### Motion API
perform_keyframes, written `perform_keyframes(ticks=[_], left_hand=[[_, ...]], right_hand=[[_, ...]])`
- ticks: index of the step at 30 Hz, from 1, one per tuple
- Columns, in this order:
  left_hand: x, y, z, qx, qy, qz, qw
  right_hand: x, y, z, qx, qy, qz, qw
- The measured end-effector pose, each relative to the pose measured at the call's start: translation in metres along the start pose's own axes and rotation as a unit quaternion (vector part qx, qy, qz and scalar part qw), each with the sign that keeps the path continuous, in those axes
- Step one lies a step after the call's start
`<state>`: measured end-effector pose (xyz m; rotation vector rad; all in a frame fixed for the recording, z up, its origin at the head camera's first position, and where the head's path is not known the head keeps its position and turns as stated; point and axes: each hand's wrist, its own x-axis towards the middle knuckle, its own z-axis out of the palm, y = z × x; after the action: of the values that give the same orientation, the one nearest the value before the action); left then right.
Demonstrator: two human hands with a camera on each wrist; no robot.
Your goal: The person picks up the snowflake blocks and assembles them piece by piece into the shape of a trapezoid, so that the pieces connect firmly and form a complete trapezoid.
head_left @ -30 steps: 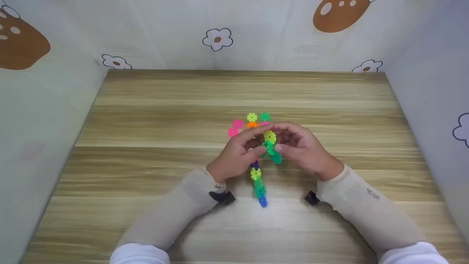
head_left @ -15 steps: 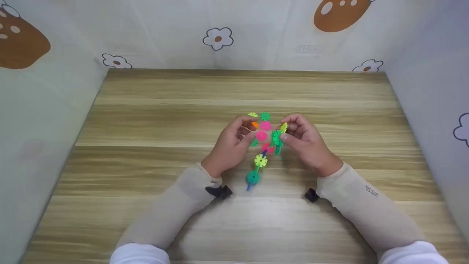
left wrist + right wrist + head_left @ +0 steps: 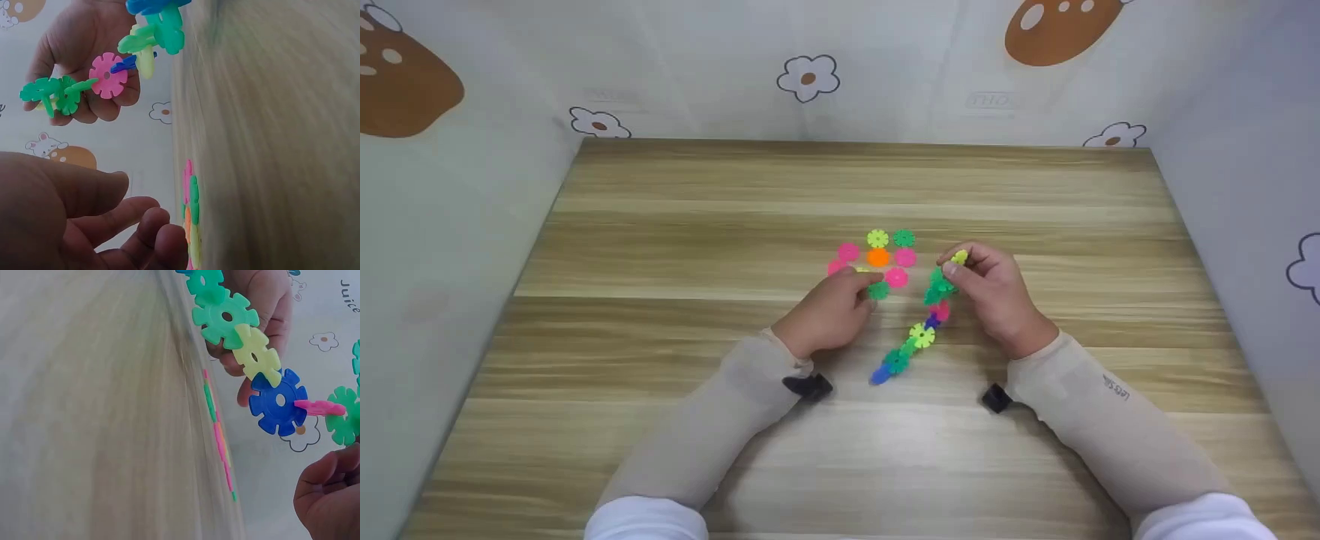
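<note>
A chain of interlocking snowflake discs (image 3: 922, 335) in blue, green, yellow and pink hangs from my right hand (image 3: 997, 292). Thumb and fingers pinch its upper end, where green discs and a yellow one join. The chain slants down and left to a blue disc (image 3: 880, 375). My left hand (image 3: 832, 311) is over the near side of the loose discs, its index finger pointing right beside a pink disc (image 3: 896, 277) and a green disc (image 3: 878, 290). In the left wrist view, the left hand's thumb (image 3: 101, 191) stands apart from loosely bent fingers, holding nothing.
Loose discs lie flat on the wooden table (image 3: 697, 225): an orange disc (image 3: 878, 257), a yellow disc (image 3: 877, 238), a green disc (image 3: 904, 238) and several pink ones. The left hand partly covers some. Patterned walls (image 3: 885, 97) enclose the table's back and sides.
Both hands held the linked discs together at first. The left hand has let go and moved left and down over the loose discs. The right hand has carried the chain to the right.
</note>
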<state>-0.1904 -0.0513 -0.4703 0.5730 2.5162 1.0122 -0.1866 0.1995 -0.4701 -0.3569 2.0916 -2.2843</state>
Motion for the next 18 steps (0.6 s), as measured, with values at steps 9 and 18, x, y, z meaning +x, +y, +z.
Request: perform_keyframes(ticks=[9,18], left_hand=[[-0.003,0.003,0.000,0.015,-0.042,-0.014,0.9989],[-0.002,0.002,0.000,0.011,-0.045,-0.008,0.9989]], right_hand=[[0.000,0.000,0.002,0.016,0.023,0.004,0.9996],[-0.004,-0.003,0.010,0.006,0.055,-0.008,0.9984]])
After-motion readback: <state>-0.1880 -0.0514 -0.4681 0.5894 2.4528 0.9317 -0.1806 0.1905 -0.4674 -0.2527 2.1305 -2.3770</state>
